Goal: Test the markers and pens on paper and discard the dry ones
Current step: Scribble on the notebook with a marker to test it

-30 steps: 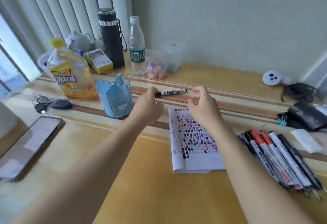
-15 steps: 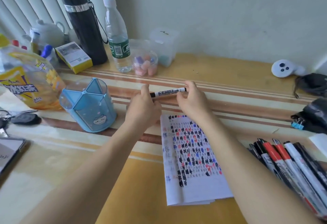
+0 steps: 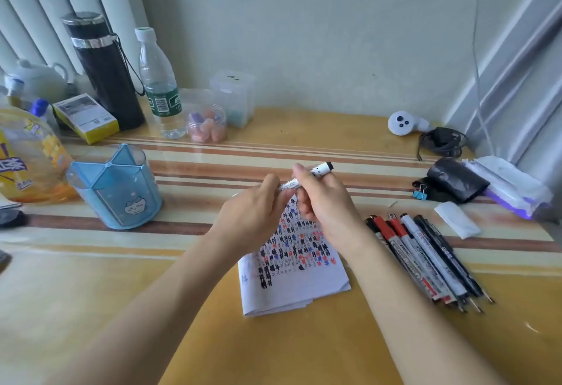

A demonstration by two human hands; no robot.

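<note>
Two hands, the left hand (image 3: 258,202) pinching one end and the right hand (image 3: 322,199) wrapped round the barrel, clamp a white-barrelled marker (image 3: 319,170) above the folded white paper (image 3: 292,281) crowded with black, red and blue test marks. If the cap is stiff, a sharp tug may smear ink on fingers or send the cap across the yellow worktop (image 3: 182,308).

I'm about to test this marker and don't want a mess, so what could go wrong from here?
1. The left hand and right hand both grip the marker above the paper; if a cap jerks free, the tip may streak skin or the sheet.
2. The paper's upper part is crowded with marks, so a faint stroke could go unnoticed; its bare lower part looks safer.
</note>
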